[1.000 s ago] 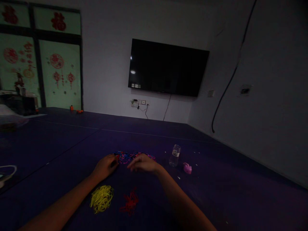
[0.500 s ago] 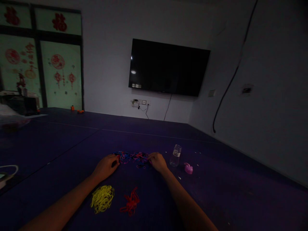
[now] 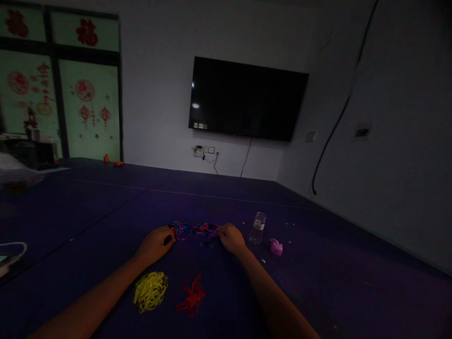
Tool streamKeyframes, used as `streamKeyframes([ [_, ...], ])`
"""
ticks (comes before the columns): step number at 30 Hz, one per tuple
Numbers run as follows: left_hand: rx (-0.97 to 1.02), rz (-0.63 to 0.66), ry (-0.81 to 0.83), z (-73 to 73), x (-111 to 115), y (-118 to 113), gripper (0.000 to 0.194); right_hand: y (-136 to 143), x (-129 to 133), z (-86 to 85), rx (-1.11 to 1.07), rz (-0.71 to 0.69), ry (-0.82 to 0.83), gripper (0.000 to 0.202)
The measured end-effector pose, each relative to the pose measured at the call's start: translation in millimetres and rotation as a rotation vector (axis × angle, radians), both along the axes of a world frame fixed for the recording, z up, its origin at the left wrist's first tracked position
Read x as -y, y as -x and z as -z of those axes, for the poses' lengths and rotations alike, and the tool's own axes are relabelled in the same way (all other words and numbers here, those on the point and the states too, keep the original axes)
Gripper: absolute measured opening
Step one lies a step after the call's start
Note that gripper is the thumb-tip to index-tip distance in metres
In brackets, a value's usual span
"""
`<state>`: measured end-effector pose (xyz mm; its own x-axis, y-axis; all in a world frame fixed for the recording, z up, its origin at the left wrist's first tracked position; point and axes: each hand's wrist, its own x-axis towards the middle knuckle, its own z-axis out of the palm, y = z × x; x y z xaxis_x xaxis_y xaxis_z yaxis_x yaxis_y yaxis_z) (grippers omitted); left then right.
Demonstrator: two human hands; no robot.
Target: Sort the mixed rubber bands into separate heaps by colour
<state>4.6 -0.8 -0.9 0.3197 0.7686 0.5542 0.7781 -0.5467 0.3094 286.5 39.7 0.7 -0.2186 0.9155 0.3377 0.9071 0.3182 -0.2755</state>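
A loose strip of mixed blue, pink, red and dark bands [image 3: 197, 230] lies on the dark purple surface [image 3: 226, 273]. My left hand [image 3: 158, 242] touches its left end, fingers curled with thumb and fingertips close together. At the right end is my right hand [image 3: 231, 237], fingers bent down onto the bands; what its fingertips grip, if anything, is too small to tell. Nearer to me sit a pile of yellow bands [image 3: 150, 292] and a smaller pile of red bands [image 3: 192, 296], both untouched.
Right of my right hand stand a clear jar [image 3: 257, 229] and a pink object [image 3: 276, 247], with small white scraps around. A white cable [image 3: 17, 252] and a device lie at the left edge. Behind are a plastic bag [image 3: 17, 174] and small orange items [image 3: 118, 164].
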Motion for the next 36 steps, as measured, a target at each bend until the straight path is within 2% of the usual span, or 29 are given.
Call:
streamKeyframes([
  [6,-0.015,-0.004,-0.009,0.0,0.2,-0.1,0.014,-1.1,-9.3,3.8,-0.286,-0.092,0.021,0.037],
  [11,-0.024,0.001,0.011,-0.1,-0.1,0.2,0.013,2.2,-17.9,11.0,-0.49,-0.091,0.098,0.04],
  [20,-0.015,-0.001,0.018,0.3,-0.5,0.5,0.013,1.6,-19.1,15.4,-0.612,-0.124,0.097,0.038],
  [24,-0.026,-0.008,0.018,-0.6,-0.6,0.1,0.014,3.9,-13.5,10.6,-0.593,-0.175,0.08,0.034],
  [27,-0.019,-0.005,0.025,-1.2,-0.3,-0.1,0.013,9.3,-7.7,5.7,-0.522,-0.285,0.053,0.031],
  [30,-0.015,-0.006,0.016,-1.5,0.3,-0.3,0.014,13.7,-2.5,1.7,-0.32,-0.375,-0.016,0.031],
  [36,-0.02,-0.009,0.016,-2.5,2.6,-1.4,0.014,14.5,3.8,-0.8,0.023,-0.372,-0.079,0.036],
])
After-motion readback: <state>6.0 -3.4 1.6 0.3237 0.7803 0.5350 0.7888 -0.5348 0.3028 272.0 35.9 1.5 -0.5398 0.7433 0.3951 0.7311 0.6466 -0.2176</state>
